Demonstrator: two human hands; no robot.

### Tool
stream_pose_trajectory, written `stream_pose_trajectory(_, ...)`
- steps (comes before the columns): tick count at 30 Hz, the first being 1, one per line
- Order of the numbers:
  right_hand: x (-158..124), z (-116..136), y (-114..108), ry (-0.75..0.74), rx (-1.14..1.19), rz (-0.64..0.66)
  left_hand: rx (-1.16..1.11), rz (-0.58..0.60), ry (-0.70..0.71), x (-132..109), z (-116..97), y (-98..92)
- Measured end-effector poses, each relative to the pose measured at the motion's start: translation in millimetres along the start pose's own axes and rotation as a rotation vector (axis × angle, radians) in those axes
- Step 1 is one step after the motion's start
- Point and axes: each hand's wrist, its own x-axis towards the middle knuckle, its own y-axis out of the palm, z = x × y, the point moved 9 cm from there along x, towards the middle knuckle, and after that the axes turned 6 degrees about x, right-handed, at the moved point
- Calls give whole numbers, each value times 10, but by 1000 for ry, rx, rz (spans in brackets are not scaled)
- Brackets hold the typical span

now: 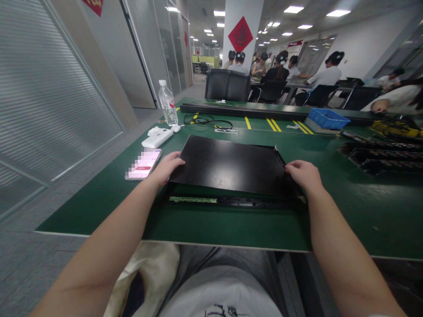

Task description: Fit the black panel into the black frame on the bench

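A flat black panel [231,165] is held between my two hands above the green table. My left hand [168,167] grips its left edge, thumb on top and the other fingers mostly hidden beyond the edge. At the right edge, my right hand [302,173] pinches the panel's side, where a thin dark frame strip [280,156] runs along it. Below the panel's near edge lies a dark bar [251,202] with a narrow green circuit board [193,200] at its left part.
Left of the panel lie a phone [144,164], a white power bank [157,138] and an upright bottle [168,103]. A black cable [208,121], a long dark bar [244,110] and a blue bin [328,119] are farther back. Dark strips [383,154] lie right; people sit beyond.
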Motion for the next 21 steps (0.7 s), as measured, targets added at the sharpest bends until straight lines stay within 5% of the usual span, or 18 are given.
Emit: stream_pose_trajectory(21,29,-28,15,-16,-3,-1,25,21,16,-4,-14,9)
